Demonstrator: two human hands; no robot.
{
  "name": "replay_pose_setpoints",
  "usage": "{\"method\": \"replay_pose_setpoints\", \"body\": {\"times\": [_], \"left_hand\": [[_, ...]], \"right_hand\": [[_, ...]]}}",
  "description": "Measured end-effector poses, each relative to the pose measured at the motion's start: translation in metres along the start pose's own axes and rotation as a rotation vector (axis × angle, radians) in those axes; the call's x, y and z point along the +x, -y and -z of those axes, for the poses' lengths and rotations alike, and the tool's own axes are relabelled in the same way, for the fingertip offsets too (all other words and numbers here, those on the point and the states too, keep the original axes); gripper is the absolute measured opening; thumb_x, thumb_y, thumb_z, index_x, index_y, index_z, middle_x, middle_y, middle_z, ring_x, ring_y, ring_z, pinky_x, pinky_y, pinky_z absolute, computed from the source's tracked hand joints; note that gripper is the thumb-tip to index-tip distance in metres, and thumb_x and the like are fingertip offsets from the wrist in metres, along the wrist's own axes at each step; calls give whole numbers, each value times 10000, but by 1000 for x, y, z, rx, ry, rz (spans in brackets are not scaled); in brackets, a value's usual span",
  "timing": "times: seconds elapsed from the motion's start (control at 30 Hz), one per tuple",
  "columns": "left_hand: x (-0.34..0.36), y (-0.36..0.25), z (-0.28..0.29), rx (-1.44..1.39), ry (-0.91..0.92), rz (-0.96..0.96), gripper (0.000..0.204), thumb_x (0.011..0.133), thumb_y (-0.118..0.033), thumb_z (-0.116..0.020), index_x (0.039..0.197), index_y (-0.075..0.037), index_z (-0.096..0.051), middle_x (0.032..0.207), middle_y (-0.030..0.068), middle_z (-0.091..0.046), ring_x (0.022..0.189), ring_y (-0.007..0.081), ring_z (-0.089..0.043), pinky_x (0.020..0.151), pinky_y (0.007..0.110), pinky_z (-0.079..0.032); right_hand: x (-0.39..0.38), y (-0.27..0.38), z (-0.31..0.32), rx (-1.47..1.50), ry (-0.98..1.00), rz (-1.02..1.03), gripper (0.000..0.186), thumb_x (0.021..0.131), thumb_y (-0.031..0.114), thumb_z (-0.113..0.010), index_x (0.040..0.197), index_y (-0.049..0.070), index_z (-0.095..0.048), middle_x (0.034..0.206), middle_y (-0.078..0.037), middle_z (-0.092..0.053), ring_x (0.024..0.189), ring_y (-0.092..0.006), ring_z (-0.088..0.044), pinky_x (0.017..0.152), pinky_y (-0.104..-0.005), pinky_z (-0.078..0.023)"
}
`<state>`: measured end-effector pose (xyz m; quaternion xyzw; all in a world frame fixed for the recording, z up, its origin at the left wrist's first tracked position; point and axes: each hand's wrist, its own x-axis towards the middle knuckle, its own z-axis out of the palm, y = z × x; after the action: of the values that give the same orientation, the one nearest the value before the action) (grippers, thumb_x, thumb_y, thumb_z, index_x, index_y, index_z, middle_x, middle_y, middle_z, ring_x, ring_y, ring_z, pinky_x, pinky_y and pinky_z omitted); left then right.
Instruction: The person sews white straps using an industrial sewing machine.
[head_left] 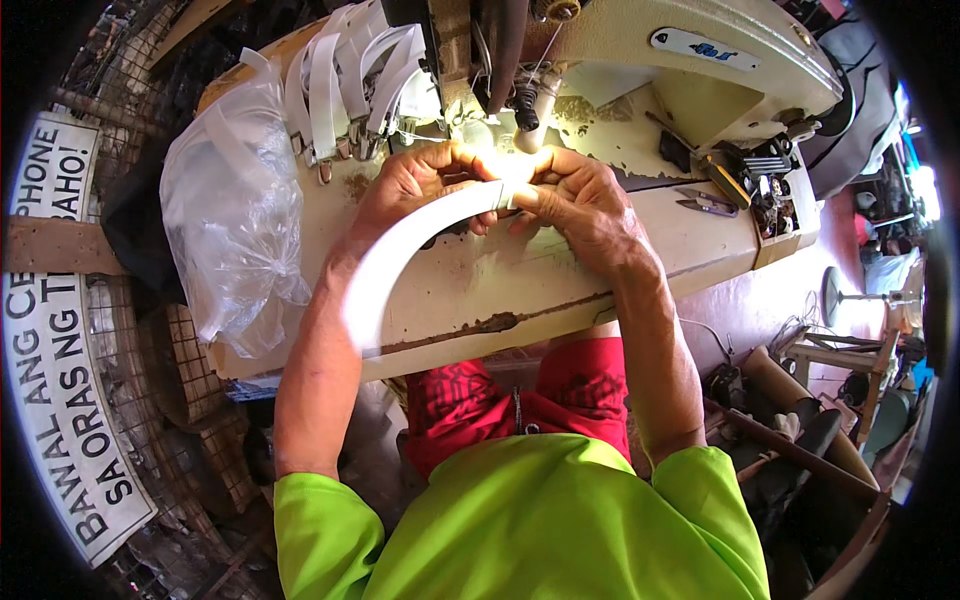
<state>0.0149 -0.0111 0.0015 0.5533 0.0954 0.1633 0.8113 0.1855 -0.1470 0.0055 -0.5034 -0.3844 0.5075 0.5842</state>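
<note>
A white strap (400, 248) curves from between my two hands down toward the table's front edge, held just before the sewing machine (640, 30). My left hand (418, 185) pinches it from the left, fingers closed. On the other side my right hand (580, 205) grips the strap's end, the thumb pressed on a small band there. Bright lamp glare washes out the fingertips and the spot under the needle area. Several finished-looking white straps (325, 95) with metal clips lie in a pile behind my left hand.
A clear plastic bag (235, 215) with white contents rests at the table's left. Thread snips (708, 202) and a small parts box (785, 205) sit at the right. The worn table edge (490, 325) runs before my lap. A wire grid with a sign (75, 400) stands at left.
</note>
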Motion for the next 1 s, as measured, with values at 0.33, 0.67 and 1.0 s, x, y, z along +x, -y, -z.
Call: {"method": "replay_pose_setpoints", "body": {"times": [0.33, 0.67, 1.0], "left_hand": [[1, 0, 0, 43, -25, 17, 179, 920, -156, -610, 1031, -16, -594, 853, 98, -670, 713, 153, -661, 659, 275, -544], [3, 3, 1, 38, -19, 53, 198, 907, -170, -649, 1027, -27, -582, 855, 87, -673, 712, 154, -673, 649, 278, -564], [-1, -6, 0, 8, -9, 73, 228, 876, -99, -699, 1053, 10, -604, 905, 77, -667, 756, 131, -668, 690, 258, -543]], "right_hand": [[0, 1, 3, -80, -5, 6, 234, 883, 157, -708, 966, -53, -647, 843, -97, -690, 773, -130, -655, 726, -254, -538], [0, -2, 4, -100, -28, 31, 207, 843, 154, -744, 913, -30, -682, 794, -71, -697, 708, -107, -640, 670, -251, -517], [0, 1, 2, -139, -62, 21, 190, 838, 150, -747, 869, -27, -686, 759, -61, -690, 694, -99, -635, 653, -239, -507]]}}
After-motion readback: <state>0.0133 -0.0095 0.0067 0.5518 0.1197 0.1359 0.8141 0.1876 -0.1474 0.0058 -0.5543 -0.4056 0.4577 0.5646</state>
